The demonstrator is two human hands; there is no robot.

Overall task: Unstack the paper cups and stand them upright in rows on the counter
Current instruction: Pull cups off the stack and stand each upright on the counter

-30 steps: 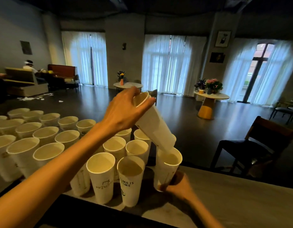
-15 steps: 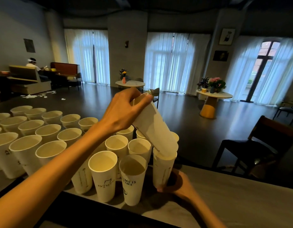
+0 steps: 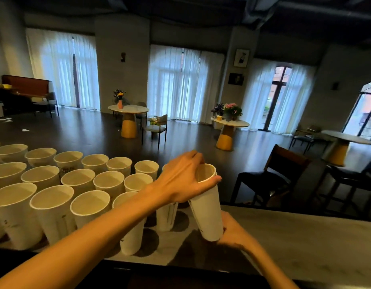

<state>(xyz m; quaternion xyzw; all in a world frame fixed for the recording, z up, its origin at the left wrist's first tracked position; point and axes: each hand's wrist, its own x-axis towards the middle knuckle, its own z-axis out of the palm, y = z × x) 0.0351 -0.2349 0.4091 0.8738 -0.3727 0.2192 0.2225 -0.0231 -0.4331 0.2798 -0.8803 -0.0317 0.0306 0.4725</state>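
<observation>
Paper cup (image 3: 207,213) base hidden by right hand (image 3: 232,234), left hand (image 3: 180,180) grips rim

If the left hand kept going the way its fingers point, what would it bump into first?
The left hand already grips the rim of the tilted cup. Beyond it, the way looks free past the counter; maybe the dark chair, though depth is unclear.
</observation>
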